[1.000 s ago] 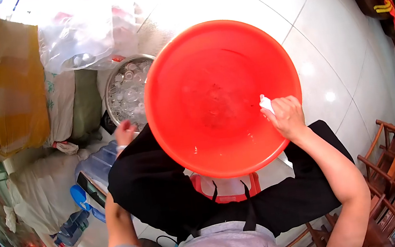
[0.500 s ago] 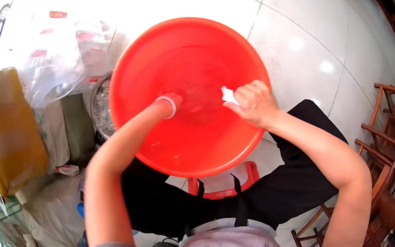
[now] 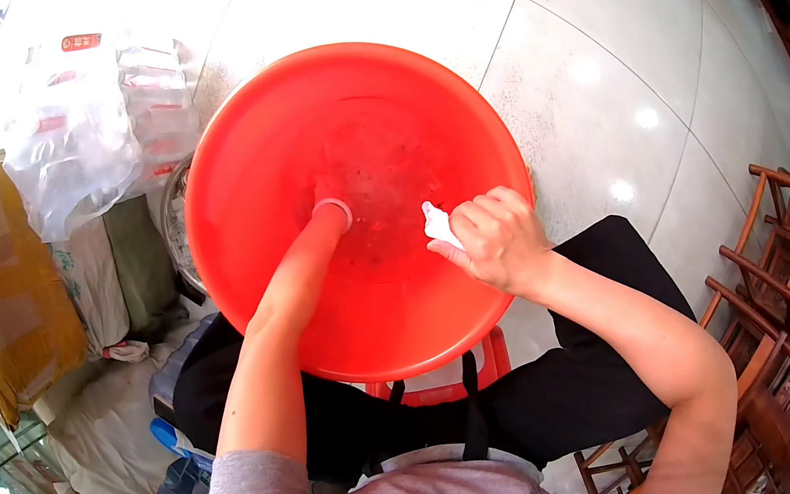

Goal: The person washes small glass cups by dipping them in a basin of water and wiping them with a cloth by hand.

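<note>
A large red plastic basin (image 3: 228, 139) stands in front of me, with slightly cloudy water and small dark specks in it. My left hand (image 3: 330, 187) is down in the water near the middle, a pale bangle at its wrist at about the water line. Its fingers are blurred by the water, so their pose is unclear. Over the right part of the basin, my right hand (image 3: 507, 239) is closed around a small white object (image 3: 440, 226). A narrow tip of it sticks out towards the middle; its kind cannot be made out.
Behind the basin's left side is a round metal bowl (image 3: 178, 227). Plastic-wrapped packs (image 3: 72, 141) and a taped cardboard box (image 3: 12, 291) stand at the left. Wooden chairs (image 3: 787, 273) are on the right. A red stool (image 3: 497, 359) shows below the basin.
My left hand has gone deeper into the water, its forearm now steeper. The right hand still grips the white object, slightly lower and further left in view. The camera view has shifted a little.
</note>
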{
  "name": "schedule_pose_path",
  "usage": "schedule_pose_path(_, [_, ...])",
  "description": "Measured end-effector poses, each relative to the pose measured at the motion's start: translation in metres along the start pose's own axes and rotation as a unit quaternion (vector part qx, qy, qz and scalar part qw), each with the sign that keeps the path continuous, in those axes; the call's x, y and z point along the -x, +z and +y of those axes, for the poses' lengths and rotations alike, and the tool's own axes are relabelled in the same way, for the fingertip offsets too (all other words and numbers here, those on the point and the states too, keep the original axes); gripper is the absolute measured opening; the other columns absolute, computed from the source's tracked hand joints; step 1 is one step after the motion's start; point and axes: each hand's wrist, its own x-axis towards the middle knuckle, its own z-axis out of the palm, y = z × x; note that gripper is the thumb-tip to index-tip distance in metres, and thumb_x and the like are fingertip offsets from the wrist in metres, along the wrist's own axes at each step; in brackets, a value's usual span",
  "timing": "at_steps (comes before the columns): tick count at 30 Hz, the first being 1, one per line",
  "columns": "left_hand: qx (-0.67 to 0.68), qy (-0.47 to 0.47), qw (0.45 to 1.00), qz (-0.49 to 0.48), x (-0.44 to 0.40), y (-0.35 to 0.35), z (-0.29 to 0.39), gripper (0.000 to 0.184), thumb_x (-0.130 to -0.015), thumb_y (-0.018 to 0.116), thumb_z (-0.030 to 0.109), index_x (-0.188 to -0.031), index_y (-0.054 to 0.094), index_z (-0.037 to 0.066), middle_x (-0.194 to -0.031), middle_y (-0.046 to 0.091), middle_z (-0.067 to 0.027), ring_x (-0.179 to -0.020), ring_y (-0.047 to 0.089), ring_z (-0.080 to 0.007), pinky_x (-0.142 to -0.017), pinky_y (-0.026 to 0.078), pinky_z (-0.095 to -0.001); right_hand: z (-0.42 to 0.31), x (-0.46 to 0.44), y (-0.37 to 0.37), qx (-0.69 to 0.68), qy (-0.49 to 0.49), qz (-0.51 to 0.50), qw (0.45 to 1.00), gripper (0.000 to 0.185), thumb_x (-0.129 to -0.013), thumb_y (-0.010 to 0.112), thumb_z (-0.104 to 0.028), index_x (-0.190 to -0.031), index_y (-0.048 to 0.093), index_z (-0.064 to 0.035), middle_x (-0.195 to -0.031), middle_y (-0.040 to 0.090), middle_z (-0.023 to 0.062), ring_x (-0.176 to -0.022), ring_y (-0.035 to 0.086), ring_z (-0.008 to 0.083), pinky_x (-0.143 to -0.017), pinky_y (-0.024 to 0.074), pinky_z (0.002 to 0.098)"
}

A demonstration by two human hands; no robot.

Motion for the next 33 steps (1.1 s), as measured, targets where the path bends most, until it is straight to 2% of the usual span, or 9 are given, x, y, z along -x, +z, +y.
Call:
schedule_pose_path(8, [0.119, 0.086, 0.983, -0.107, 0.03, -0.033, 0.01, 0.039, -0.084, 0.046, 0.03, -0.119, 0.049, 0.013, -0.119, 0.051, -0.0095, -0.105, 0.049, -0.0243, -0.087, 0.038, -0.0399, -0.002, 0.0, -0.005, -0.013, 0.019, -0.029, 0.999, 0.029, -0.074, 0.065, -0.029, -0.065, 0.054, -0.0041, -0.061, 0.052, 0.0057, -0.057, 0.053, 0.0198, -0.057, 0.0391, 0.0317])
schedule_pose_path(14, [0.309, 0.167, 0.906, -0.235, 0.057, -0.071, 0.003, 0.035, -0.083, 0.046, 0.032, -0.112, 0.054, 0.014, -0.111, 0.056, -0.0089, -0.094, 0.054, -0.0215, -0.079, 0.042, -0.0366, -0.004, 0.001, -0.002, -0.009, 0.021, -0.023, 0.999, 0.03, -0.075, 0.064, -0.03, -0.064, 0.053, -0.0043, -0.06, 0.052, 0.0061, -0.056, 0.053, 0.0205, -0.057, 0.0396, 0.0317])
schedule_pose_path(19, [0.512, 0.221, 0.746, -0.364, 0.072, -0.085, -0.005, 0.03, -0.081, 0.047, 0.033, -0.101, 0.058, 0.014, -0.1, 0.059, -0.0076, -0.081, 0.057, -0.0182, -0.069, 0.045, -0.0336, -0.002, 0.004, 0.001, -0.016, 0.022, -0.003, 1.0, 0.031, -0.077, 0.063, -0.03, -0.064, 0.053, -0.0032, -0.061, 0.054, 0.0079, -0.058, 0.055, 0.0225, -0.056, 0.0413, 0.0331])
schedule_pose_path(21, [0.658, 0.257, 0.551, -0.445, 0.078, -0.092, -0.013, 0.027, -0.08, 0.047, 0.035, -0.091, 0.056, 0.012, -0.096, 0.06, -0.0069, -0.073, 0.056, -0.0153, -0.06, 0.044, -0.0298, -0.001, 0.004, 0.002, -0.021, 0.025, 0.026, 0.999, 0.032, -0.077, 0.062, -0.03, -0.062, 0.053, -0.0041, -0.059, 0.053, 0.0077, -0.056, 0.055, 0.0224, -0.056, 0.0419, 0.0329])
schedule_pose_path(22, [0.656, 0.255, 0.556, -0.443, 0.085, -0.097, -0.017, 0.027, -0.08, 0.047, 0.035, -0.091, 0.056, 0.012, -0.096, 0.06, -0.0069, -0.073, 0.056, -0.0153, -0.06, 0.044, -0.0298, -0.001, 0.004, 0.002, -0.029, 0.023, 0.052, 0.998, 0.033, -0.077, 0.062, -0.031, -0.059, 0.053, -0.005, -0.056, 0.052, 0.0075, -0.054, 0.055, 0.0222, -0.055, 0.0424, 0.0327])
schedule_pose_path(25, [0.78, 0.244, 0.453, -0.354, 0.113, -0.114, -0.028, 0.041, -0.082, 0.047, 0.037, -0.111, 0.051, 0.008, -0.104, 0.06, -0.0111, -0.076, 0.061, -0.0201, -0.061, 0.049, -0.0327, -0.002, 0.004, 0.002, -0.05, 0.039, 0.077, 0.995, 0.032, -0.079, 0.059, -0.031, -0.063, 0.053, -0.0035, -0.059, 0.054, 0.0097, -0.058, 0.057, 0.0255, -0.059, 0.0447, 0.0347])
schedule_pose_path(28, [0.815, 0.281, 0.406, -0.304, 0.137, -0.134, -0.035, 0.044, -0.082, 0.047, 0.034, -0.116, 0.049, 0.008, -0.105, 0.059, -0.0117, -0.075, 0.061, -0.0196, -0.06, 0.049, -0.0316, -0.001, 0.005, -0.002, -0.07, 0.056, 0.085, 0.992, 0.032, -0.081, 0.057, -0.032, -0.068, 0.054, -0.0026, -0.064, 0.055, 0.011, -0.062, 0.057, 0.0277, -0.061, 0.0455, 0.0359])
schedule_pose_path(30, [0.838, 0.259, 0.396, -0.272, 0.157, -0.146, -0.037, 0.033, -0.083, 0.045, 0.034, -0.105, 0.052, 0.011, -0.098, 0.061, -0.0118, -0.072, 0.06, -0.0178, -0.057, 0.047, -0.0282, -0.002, 0.006, -0.001, -0.071, 0.063, 0.079, 0.992, 0.034, -0.083, 0.055, -0.034, -0.072, 0.054, -0.0023, -0.068, 0.057, 0.0113, -0.065, 0.058, 0.0287, -0.061, 0.0453, 0.0363])
schedule_pose_path(33, [0.888, 0.294, 0.271, -0.227, 0.183, -0.167, -0.041, 0.035, -0.087, 0.04, 0.038, -0.103, 0.053, 0.01, -0.09, 0.062, -0.016, -0.062, 0.06, -0.0203, -0.05, 0.049, -0.0294, -0.008, -0.002, -0.006, -0.094, 0.091, 0.086, 0.988, 0.035, -0.086, 0.051, -0.034, -0.081, 0.056, -0.0004, -0.08, 0.058, 0.0138, -0.065, 0.059, 0.0276, -0.064, 0.0463, 0.0364])
